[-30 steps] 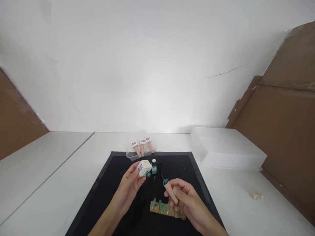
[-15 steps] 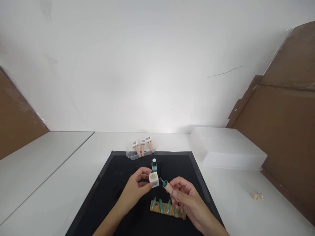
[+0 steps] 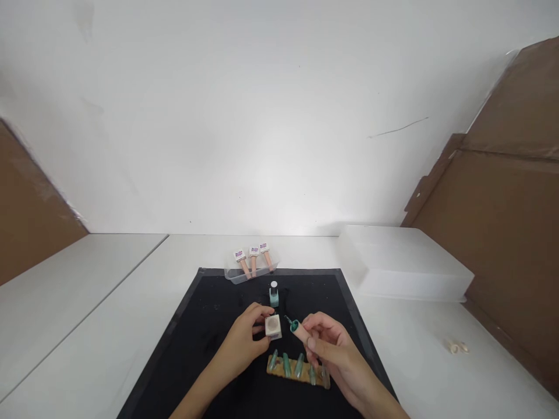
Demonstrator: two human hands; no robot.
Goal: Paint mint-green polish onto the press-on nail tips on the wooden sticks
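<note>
My left hand (image 3: 248, 334) grips a small white square nail polish bottle (image 3: 273, 327) between thumb and fingers, just above the black mat. Between the fingers of my right hand (image 3: 329, 340) is a pale pink brush cap (image 3: 300, 331). Its inside is stained dark green, and its brush points up and left toward the bottle, not touching it. Below both hands lies a tan strip (image 3: 290, 376) with several green false nails (image 3: 286, 365) standing on it; my right hand partly covers its right end. A teal polish bottle (image 3: 273, 298) with a dark cap stands behind the white bottle.
A clear plastic tray (image 3: 238, 280) holds three white bottles with pink caps at the mat's (image 3: 196, 326) far edge. A white box (image 3: 406, 262) sits at the right, with small cream rings (image 3: 455, 348) nearer me. Cardboard panels (image 3: 502, 233) flank the table.
My left hand has brought the white bottle slightly lower and nearer, so its side label shows less. The brush cap in my right hand has shifted only a little.
</note>
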